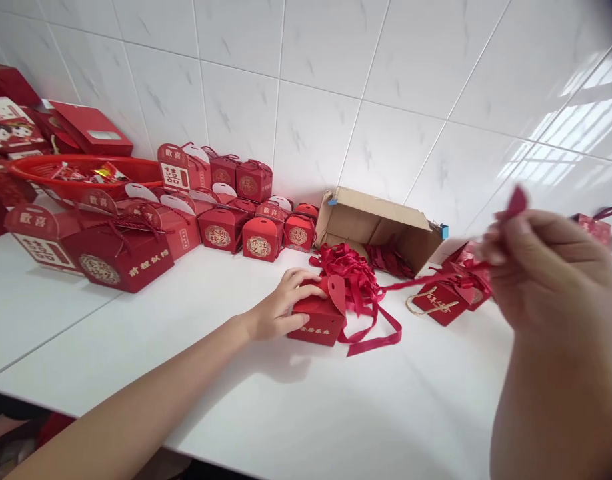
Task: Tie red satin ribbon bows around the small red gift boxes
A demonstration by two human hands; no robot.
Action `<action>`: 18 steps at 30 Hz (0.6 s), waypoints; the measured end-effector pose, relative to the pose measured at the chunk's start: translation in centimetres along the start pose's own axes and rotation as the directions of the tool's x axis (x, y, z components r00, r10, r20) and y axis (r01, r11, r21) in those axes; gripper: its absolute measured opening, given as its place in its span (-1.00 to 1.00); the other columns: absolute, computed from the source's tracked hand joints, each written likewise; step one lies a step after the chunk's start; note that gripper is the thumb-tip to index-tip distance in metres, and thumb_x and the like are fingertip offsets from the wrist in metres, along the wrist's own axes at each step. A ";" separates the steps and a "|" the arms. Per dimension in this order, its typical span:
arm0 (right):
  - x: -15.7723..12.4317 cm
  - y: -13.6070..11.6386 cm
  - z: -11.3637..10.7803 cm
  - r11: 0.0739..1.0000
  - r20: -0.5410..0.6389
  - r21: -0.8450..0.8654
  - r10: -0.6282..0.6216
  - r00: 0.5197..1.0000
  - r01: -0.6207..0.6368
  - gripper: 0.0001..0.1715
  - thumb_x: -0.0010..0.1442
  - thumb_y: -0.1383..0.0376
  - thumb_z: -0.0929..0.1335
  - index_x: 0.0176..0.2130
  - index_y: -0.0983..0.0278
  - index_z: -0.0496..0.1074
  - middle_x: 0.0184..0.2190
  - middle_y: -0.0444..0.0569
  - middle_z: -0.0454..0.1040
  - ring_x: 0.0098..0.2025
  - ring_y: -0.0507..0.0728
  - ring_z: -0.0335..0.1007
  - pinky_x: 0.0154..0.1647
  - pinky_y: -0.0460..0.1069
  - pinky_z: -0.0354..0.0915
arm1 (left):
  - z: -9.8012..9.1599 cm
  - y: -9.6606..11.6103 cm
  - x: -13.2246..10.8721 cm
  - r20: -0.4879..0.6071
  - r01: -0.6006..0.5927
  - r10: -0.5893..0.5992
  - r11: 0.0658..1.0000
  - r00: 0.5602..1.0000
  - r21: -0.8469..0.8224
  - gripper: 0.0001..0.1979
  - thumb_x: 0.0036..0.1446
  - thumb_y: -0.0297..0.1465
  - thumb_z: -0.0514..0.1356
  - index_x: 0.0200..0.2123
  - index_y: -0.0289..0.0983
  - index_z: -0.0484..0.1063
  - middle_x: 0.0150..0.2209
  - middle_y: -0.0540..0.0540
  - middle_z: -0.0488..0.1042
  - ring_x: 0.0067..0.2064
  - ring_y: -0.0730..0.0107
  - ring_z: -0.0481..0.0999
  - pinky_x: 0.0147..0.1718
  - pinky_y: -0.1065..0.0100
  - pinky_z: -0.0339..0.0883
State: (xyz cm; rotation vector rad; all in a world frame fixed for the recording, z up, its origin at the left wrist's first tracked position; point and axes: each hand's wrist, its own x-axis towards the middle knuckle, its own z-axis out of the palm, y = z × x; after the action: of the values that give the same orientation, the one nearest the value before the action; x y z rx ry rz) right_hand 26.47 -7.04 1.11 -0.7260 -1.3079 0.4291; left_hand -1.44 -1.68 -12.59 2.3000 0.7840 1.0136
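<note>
My left hand rests its fingers over the top and near side of a small red gift box standing on the white table. The box has a rounded top flap with a hole and gold lettering on its side. Raised at the right, my right hand pinches a dark red ribbon. From the fingers that ribbon runs taut leftward to a tangled heap of red ribbons behind the box. One loose ribbon end curls on the table beside the box. Motion slightly blurs the right hand.
Several finished-looking red boxes stand along the tiled wall to the left. A red basket holds wrapped sweets. An open cardboard carton lies on its side behind the ribbons, with more ribbons inside. More red boxes stand at right.
</note>
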 end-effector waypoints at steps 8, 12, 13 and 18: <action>-1.7 -0.1 1.0 0.851 0.547 -0.526 0.338 0.766 0.000 -0.86 0.12 0.20 0.36 -0.38 0.23 0.44 -0.56 -0.13 0.33 -0.55 0.01 0.17 -0.61 -0.09 0.05 | -0.8 1.9 0.3 0.031 0.055 -0.057 0.996 0.998 0.077 -0.81 0.03 -0.45 0.12 -0.25 -0.23 0.45 0.00 -0.14 0.34 0.11 0.19 0.21 0.14 0.17 0.11; -2.0 1.6 2.8 0.728 0.677 -0.667 0.505 0.535 0.158 -0.74 0.22 0.22 0.24 -0.45 0.25 0.38 -0.57 -0.15 0.34 -0.55 -0.01 0.16 -0.57 -0.10 0.09 | -0.9 2.6 0.4 0.060 0.032 -0.037 0.997 0.998 0.069 -0.69 -0.07 -0.61 0.08 -0.26 -0.23 0.46 -0.03 -0.11 0.36 0.08 0.23 0.26 0.10 0.23 0.17; -2.2 1.9 3.2 0.720 0.677 -0.674 0.513 0.528 0.165 -0.74 0.22 0.22 0.23 -0.44 0.25 0.38 -0.55 -0.14 0.36 -0.54 0.00 0.18 -0.57 -0.10 0.10 | -1.0 2.7 0.4 0.065 0.030 -0.035 0.997 0.997 0.069 -0.63 -0.09 -0.63 0.07 -0.22 -0.22 0.46 -0.03 -0.11 0.35 0.08 0.24 0.26 0.10 0.23 0.17; -2.9 2.6 4.6 0.700 0.680 -0.690 0.543 0.494 0.181 -0.75 0.20 0.25 0.23 -0.41 0.24 0.44 -0.56 -0.13 0.39 -0.57 0.00 0.19 -0.61 -0.10 0.07 | -0.7 3.0 0.3 0.052 0.038 -0.043 0.995 0.998 0.093 -0.62 0.00 -0.56 0.10 -0.09 -0.20 0.45 -0.04 -0.11 0.35 0.06 0.24 0.27 0.10 0.22 0.17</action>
State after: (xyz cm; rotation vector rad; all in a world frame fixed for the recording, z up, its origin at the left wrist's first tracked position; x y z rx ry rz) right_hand 21.65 -6.02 -2.39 -1.4354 -2.4580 0.5136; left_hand -0.91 -3.45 -10.10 2.3690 0.8685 0.9106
